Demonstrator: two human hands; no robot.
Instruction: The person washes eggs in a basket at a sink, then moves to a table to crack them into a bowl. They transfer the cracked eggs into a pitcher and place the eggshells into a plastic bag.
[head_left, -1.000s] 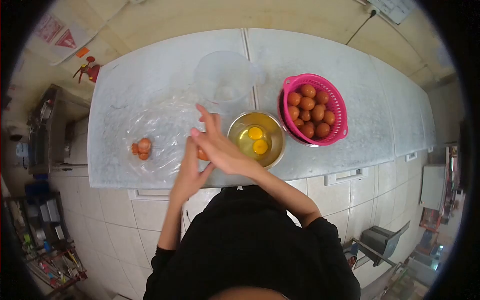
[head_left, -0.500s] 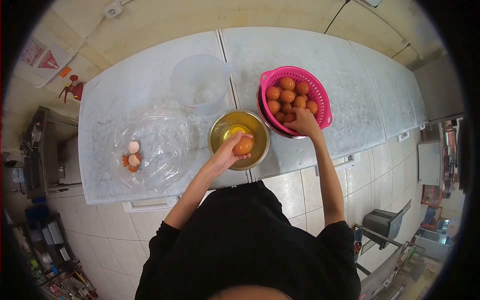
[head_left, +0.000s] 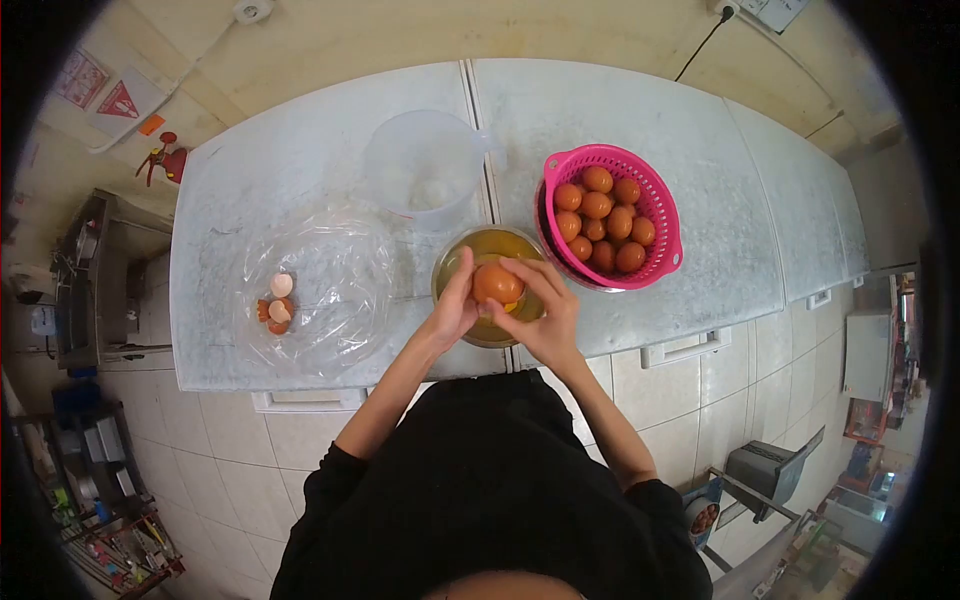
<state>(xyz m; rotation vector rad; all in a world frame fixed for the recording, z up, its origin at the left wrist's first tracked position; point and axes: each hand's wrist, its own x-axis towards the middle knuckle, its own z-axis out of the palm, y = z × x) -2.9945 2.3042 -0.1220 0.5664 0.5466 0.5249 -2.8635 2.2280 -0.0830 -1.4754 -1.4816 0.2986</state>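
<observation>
A brown egg (head_left: 498, 284) is held over the metal bowl (head_left: 440, 262), which has raw egg in it and a bit of yellow yolk showing below the shell. My left hand (head_left: 455, 308) is closed against the egg's left side. From the right, the curled fingers and thumb of my right hand (head_left: 548, 315) wrap round it. Both hands hide much of the bowl. Right of the bowl, a pink colander (head_left: 668, 215) full of brown eggs (head_left: 597, 205) rests in another container, largely hidden beneath it.
Broken eggshells (head_left: 281, 300) lie on a clear plastic bag (head_left: 345, 300) to the left. Behind the bowl stands a translucent plastic jug (head_left: 425, 165), its handle to the right. The grey worktop's (head_left: 700, 290) front edge runs close to my body.
My right hand has left the colander and come to the egg over the bowl. My left hand has kept its place there. The view has shifted slightly.
</observation>
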